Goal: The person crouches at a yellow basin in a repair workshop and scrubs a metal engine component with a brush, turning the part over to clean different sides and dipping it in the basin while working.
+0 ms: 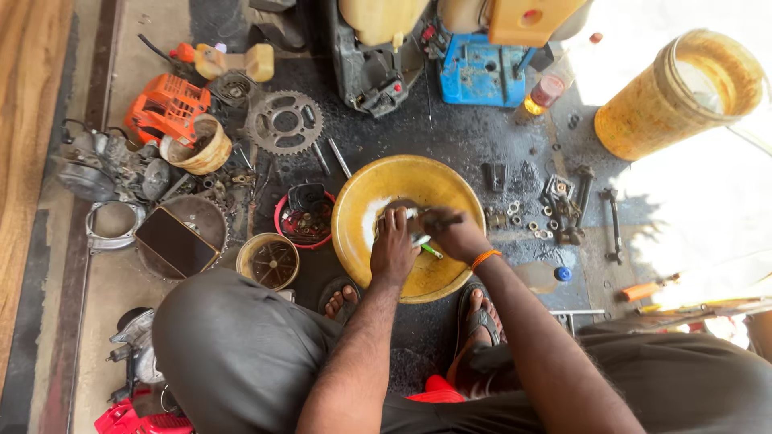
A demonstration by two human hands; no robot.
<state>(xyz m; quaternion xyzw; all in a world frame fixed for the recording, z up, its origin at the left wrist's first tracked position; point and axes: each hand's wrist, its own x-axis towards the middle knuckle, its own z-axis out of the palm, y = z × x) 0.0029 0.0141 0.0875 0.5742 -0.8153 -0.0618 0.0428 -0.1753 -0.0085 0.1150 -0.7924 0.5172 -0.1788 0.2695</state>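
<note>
- Small metal part [412, 217], mid-frame over the yellow basin [362, 201] on the floor: both hands work on it.
- Left hand [392, 245] is closed around the part; right hand [454, 235] pinches a thin green-handled tool [429, 249] against it.
- Judged step: cleaning or picking at the part; next needs a steady grip.
- Fingers hide the part's shape.

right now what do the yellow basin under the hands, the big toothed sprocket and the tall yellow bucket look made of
Yellow basin: likely plastic, smooth and glossy with grime smears. Toothed sprocket: metal, dull grey, crisp teeth and cut-out holes. Tall yellow bucket: probably plastic, stained matte wall with a moulded rim, though the glare leaves it open.
</note>
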